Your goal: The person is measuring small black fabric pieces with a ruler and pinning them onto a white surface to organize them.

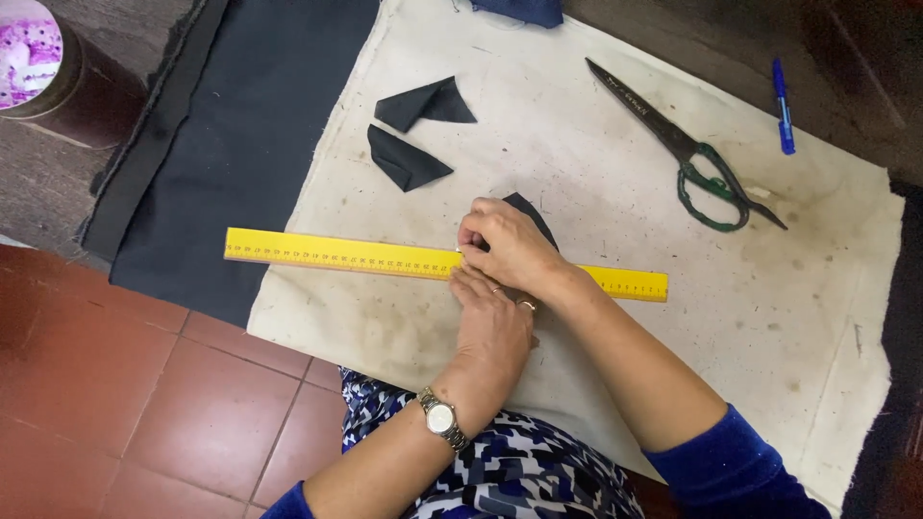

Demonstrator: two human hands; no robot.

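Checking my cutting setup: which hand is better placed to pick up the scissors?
Likely the right hand: it rests on the yellow ruler, on the side of the scissors, while the left hand lies below it against the ruler.

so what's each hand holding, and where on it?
Both hands press the yellow ruler flat near its middle, over a dark fabric piece. Nothing is lifted.

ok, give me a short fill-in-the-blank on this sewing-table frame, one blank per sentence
Both hands press on a long plastic ruler coloured ____.
The black-bladed scissors have handles wrapped in ____.
A metal wristwatch sits on the ____ wrist.
The blue pen lies to the ____ of the scissors.

Missing words: yellow; green; left; right
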